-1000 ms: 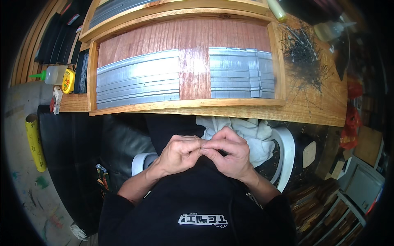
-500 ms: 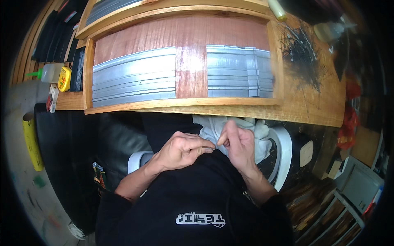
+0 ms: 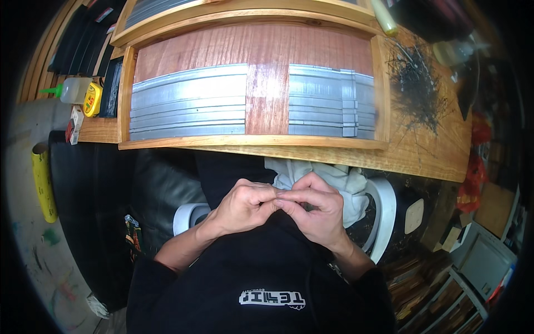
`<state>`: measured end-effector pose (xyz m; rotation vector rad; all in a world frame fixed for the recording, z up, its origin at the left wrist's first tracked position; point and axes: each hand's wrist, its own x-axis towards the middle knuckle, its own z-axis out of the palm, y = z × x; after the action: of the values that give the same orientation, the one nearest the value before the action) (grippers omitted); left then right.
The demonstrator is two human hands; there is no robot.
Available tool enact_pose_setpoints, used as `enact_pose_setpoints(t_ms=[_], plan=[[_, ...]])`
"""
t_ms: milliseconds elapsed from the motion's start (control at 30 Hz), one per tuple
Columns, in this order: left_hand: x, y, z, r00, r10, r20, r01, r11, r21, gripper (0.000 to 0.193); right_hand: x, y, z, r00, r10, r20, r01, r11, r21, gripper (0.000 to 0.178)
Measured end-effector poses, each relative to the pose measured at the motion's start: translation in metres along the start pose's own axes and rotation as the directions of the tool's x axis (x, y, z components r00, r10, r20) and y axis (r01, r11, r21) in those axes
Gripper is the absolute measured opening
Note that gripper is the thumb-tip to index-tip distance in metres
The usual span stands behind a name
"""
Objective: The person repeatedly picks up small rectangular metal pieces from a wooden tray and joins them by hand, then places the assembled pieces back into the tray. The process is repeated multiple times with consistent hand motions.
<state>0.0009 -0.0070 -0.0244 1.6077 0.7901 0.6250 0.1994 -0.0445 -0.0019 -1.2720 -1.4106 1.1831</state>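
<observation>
Both hands meet in front of my chest, above my lap and short of the table. My left hand [image 3: 245,205] is closed, thumb pressed against the index finger. From the other side my right hand [image 3: 316,207] pinches too, its fingertips touching those of the left. Whatever lies between the fingertips is too small or hidden to make out. Beyond the hands, a shallow wooden tray [image 3: 256,142] rests on the table's near edge. Inside it lie two groups of flat silvery metal strips, a left group [image 3: 189,103] and a right group [image 3: 320,103], with bare reddish board between them.
Thin dark wires or sticks [image 3: 417,83] are heaped on the table [image 3: 439,150] at right. At left stand a yellow container [image 3: 93,100] and a green-tipped bottle [image 3: 75,90]. A pale cloth [image 3: 334,183] and a white chair arm [image 3: 382,217] lie beyond and beside my right hand.
My right hand has turned and moved left, bringing its fingertips against those of my left hand. The left hand has hardly moved. The view has shifted slightly.
</observation>
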Motion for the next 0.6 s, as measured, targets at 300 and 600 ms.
enact_pose_setpoints(t_ms=[300, 600], plan=[[0.0008, 0.0053, -0.0007, 0.999, 0.034, -0.033, -0.035, 0.999, -0.013, 0.019, 0.0031, 0.0030, -0.0019, 0.999, -0.023, 0.042, 0.022, 0.999, 0.028, 0.019], [-0.0003, 0.0037, -0.0011, 0.997, 0.055, -0.057, -0.056, 0.998, -0.020, 0.021, 0.0061, 0.0036, -0.0028, 0.998, -0.042, 0.050, 0.039, 0.997, 0.064, 0.021]])
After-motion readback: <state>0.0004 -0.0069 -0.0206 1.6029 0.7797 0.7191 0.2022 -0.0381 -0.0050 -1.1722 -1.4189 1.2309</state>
